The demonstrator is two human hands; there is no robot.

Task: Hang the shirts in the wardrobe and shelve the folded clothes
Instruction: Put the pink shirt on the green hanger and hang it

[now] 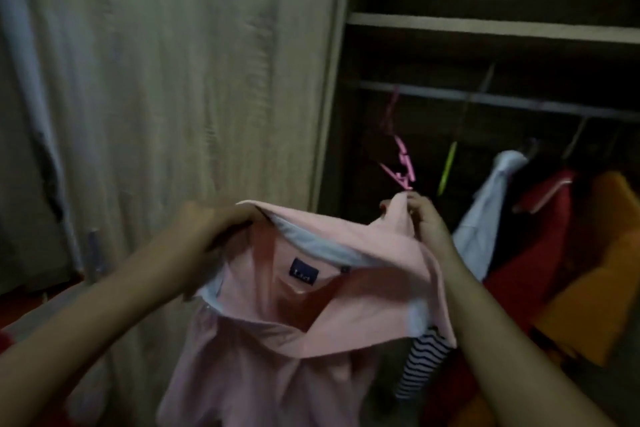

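Both hands are holding a pink shirt [277, 340] up in front of the open wardrobe [485, 45]. The left hand [211, 225] is gripping the left end of the collar, fingers clamped on the soft cloth; the right hand [426, 218] is pinching the right end, fingers closed around a raised fold. The collar is spreading open between them, showing a pale lining and a dark rectangular label [304, 271]. The shirt's long axis is running downward, collar uppermost and tilting toward the wardrobe, body hanging limp below. Behind it, a pink plastic hanger [401, 166] is dangling from the metal rail [502, 99], beside white, red and orange garments. The wood-grain door [190, 80] is standing left.
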